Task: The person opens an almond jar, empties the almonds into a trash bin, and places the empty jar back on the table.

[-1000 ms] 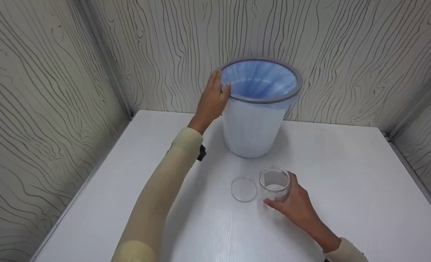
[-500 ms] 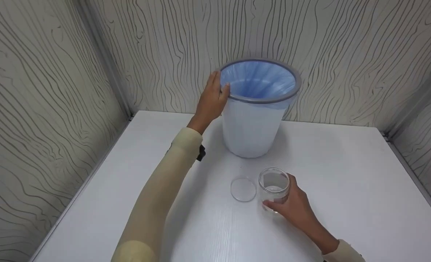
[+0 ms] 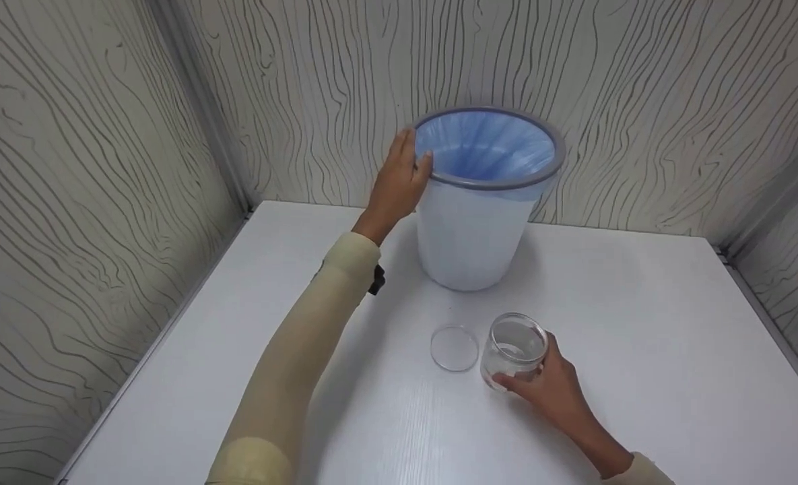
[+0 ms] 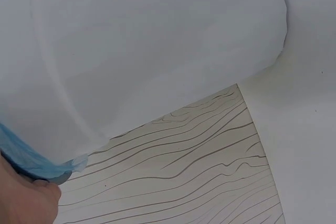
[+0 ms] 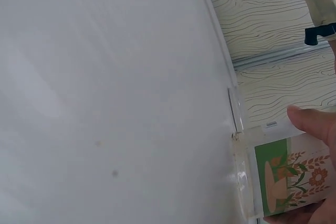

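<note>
Holding a clear jar [image 3: 513,349] in my right hand [image 3: 552,391], I have my fingers and thumb curled round its side; it is tilted a little, its open mouth turned up and away from me, near the front middle of the white worktop [image 3: 641,323]. The jar is see-through plastic or glass, I cannot tell which, and the right wrist view shows a label [image 5: 290,176] on it with a green band and a drawing of grain stalks. Its flat, round, clear lid [image 3: 454,348] lies just beside it on the worktop, to the left, apart from the jar.

My left hand [image 3: 399,180] grips the grey rim of the white waste bin [image 3: 469,236], thumb over the edge, fingers on the outside. A blue bag [image 3: 486,145] lines the bin and folds over its rim. The bin stands upright at the back of the worktop, near the wood-grain wall [image 3: 641,101], beyond the jar and lid.
</note>
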Available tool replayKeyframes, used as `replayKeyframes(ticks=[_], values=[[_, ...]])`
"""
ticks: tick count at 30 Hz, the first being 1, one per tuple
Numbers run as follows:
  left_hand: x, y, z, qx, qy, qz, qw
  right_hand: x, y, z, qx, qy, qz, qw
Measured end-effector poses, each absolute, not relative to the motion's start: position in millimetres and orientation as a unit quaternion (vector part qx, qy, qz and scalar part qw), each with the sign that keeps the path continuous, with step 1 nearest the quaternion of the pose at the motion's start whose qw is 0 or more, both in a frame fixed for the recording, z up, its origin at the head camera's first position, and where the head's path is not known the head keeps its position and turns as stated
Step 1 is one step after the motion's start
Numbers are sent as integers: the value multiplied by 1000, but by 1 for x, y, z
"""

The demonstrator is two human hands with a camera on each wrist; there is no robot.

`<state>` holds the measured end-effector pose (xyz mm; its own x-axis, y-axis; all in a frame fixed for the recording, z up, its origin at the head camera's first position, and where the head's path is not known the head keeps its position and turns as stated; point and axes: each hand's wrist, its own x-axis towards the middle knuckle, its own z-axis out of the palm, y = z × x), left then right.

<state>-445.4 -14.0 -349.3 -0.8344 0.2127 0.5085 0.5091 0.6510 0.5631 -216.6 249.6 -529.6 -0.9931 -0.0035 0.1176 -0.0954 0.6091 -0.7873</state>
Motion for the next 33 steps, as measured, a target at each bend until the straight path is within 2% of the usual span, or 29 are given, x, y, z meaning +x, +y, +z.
replayKeyframes(ticks=[24, 33], values=[[-446, -14, -351, -210, -875, -386, 201, -217, 245, -532, 34, -884, 464, 49], [-448, -10, -355, -210, -860, -408, 225, -222, 244, -534, 45, -876, 477, 59]])
